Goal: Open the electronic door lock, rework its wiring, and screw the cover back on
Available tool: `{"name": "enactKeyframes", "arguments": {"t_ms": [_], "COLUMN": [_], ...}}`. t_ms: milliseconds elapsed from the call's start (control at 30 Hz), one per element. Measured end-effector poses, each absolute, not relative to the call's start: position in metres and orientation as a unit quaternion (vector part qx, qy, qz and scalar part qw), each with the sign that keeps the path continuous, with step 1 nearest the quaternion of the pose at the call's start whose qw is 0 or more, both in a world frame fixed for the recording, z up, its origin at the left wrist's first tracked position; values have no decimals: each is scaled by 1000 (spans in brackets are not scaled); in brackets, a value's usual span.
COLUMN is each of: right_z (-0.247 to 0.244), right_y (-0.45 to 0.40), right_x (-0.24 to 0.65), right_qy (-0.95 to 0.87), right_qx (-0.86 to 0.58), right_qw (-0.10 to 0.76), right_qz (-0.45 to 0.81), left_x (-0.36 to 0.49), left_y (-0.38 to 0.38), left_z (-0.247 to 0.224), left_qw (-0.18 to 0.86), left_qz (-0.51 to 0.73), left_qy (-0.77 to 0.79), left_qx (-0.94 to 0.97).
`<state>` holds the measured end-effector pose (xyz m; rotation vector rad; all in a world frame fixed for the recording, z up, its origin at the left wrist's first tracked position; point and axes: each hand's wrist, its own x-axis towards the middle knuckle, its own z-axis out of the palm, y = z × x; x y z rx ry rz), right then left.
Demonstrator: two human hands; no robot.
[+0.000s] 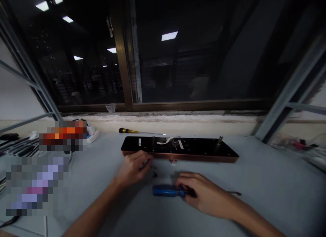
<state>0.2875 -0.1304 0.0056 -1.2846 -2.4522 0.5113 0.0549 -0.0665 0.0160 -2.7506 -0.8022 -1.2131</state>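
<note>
A long black panel with copper-coloured sides lies across the grey table, with white labels, a white wire and metal posts on top. My left hand is at its near left edge, fingers curled together; what they hold, if anything, is too small to tell. My right hand is closed around a blue-handled screwdriver lying low over the table. The blue handle points left and a thin shaft shows right of my hand. Small dark pieces lie between my hands.
A yellow and black screwdriver lies behind the panel. On the left are cables, blurred-out items and a white power strip. Clear bags sit at the right, by a metal frame. A small plastic cup stands on the sill.
</note>
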Motion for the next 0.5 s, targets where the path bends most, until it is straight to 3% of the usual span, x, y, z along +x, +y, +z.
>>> {"name": "enactKeyframes", "arguments": {"t_ms": [200,300,400,500], "right_z": [11,23,39,48], "right_y": [-131,-133,-134,-127], "right_x": [294,306,324,347], "right_qy": [-866,-853,-800,-629], "right_qx": [-435,-444,-459,-542], "right_qw": [179,227,359,550], "right_qz": [169,155,143,87], "left_x": [41,40,42,41], "left_y": [-52,-38,-21,-10], "left_z": [43,56,56,45], "left_qw": [81,-29,-194,-272], "left_qz": [-527,-542,-557,-552], "left_qy": [-370,-445,-511,-536], "left_qx": [-761,-712,-626,-578]}}
